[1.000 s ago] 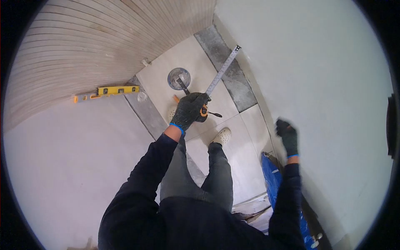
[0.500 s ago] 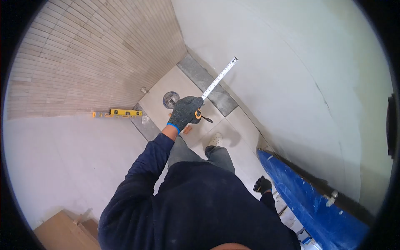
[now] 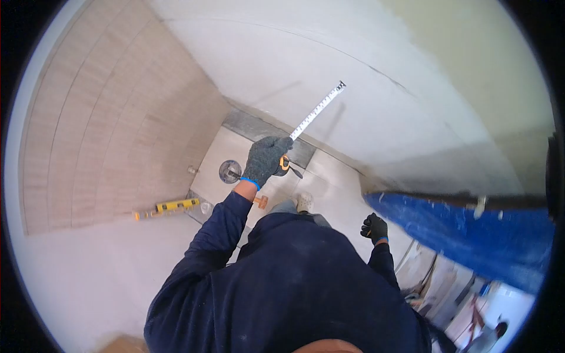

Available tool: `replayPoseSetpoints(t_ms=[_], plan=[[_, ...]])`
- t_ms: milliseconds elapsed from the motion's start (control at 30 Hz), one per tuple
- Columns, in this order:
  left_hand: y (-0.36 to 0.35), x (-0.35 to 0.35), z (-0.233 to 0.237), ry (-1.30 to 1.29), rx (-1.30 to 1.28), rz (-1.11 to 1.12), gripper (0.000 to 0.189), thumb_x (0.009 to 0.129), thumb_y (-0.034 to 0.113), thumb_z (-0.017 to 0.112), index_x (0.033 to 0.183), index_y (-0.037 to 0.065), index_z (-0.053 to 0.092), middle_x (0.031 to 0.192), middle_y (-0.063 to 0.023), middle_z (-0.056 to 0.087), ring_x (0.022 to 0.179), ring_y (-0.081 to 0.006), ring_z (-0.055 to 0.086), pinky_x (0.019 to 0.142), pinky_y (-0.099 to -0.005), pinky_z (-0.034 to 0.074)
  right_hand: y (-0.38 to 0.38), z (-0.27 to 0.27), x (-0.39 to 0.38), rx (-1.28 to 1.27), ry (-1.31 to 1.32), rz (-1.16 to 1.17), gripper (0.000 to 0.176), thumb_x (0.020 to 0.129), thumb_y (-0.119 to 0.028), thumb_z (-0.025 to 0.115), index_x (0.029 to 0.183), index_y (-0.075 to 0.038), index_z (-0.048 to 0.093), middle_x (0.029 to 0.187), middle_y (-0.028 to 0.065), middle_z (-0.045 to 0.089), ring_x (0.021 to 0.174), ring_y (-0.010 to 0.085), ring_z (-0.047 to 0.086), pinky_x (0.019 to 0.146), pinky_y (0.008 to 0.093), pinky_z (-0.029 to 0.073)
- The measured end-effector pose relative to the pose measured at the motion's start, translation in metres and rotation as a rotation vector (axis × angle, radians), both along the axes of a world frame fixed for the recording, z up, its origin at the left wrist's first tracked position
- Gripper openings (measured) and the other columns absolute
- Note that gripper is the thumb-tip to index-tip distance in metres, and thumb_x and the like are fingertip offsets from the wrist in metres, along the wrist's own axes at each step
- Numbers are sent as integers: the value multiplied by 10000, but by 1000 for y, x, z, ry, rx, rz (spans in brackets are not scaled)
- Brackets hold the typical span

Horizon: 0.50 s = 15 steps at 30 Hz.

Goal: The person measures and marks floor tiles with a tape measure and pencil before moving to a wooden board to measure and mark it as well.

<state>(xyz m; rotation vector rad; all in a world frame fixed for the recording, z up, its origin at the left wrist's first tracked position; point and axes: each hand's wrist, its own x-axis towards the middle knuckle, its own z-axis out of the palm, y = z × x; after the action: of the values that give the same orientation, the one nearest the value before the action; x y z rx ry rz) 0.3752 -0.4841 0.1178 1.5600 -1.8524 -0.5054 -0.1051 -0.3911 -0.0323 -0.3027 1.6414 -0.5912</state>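
Note:
My left hand (image 3: 268,160), in a dark glove with a blue cuff, is closed round a tape measure (image 3: 285,162) with an orange and black case. Its white blade (image 3: 318,110) sticks out toward the pale wall, the hooked end free in the air. A black strap hangs from the case. Lower and to the right, my right hand (image 3: 375,228) is gloved too, with its fingers curled in. A small yellowish spot shows at those fingers; what they hold, if anything, I cannot make out.
A yellow spirit level (image 3: 176,206) lies by the tiled wall (image 3: 118,129). On the floor are a round grey disc (image 3: 230,171) and an orange mallet-like object (image 3: 261,202). Blue sheeting (image 3: 459,229) lines the right side. What looks like another person (image 3: 489,338) is at the lower right.
The view has turned and tilted, showing more of the right side. My left hand still holds the extended tape measure. My right hand appears higher in the view, its fingers still curled.

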Motion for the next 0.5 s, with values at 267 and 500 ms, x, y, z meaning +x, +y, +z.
replayPoseSetpoints(t_ms=[267,500], plan=[[-21,18,-1,7,-183,-366,540,545,211,808,1053,103,662,860,-85,655,759,-274,635,675,-372,524,204,10,31,139,52,-472,274,957,-374,495,801,-149,503,625,24,470,482,212,454,459,426,400],[-22,27,-28,252,511,-688,489,547,281,796,984,111,654,785,-43,647,685,-249,632,600,-369,520,351,-59,133,24,366,-198,314,923,-392,505,807,-102,538,652,78,532,532,264,558,459,464,450]])
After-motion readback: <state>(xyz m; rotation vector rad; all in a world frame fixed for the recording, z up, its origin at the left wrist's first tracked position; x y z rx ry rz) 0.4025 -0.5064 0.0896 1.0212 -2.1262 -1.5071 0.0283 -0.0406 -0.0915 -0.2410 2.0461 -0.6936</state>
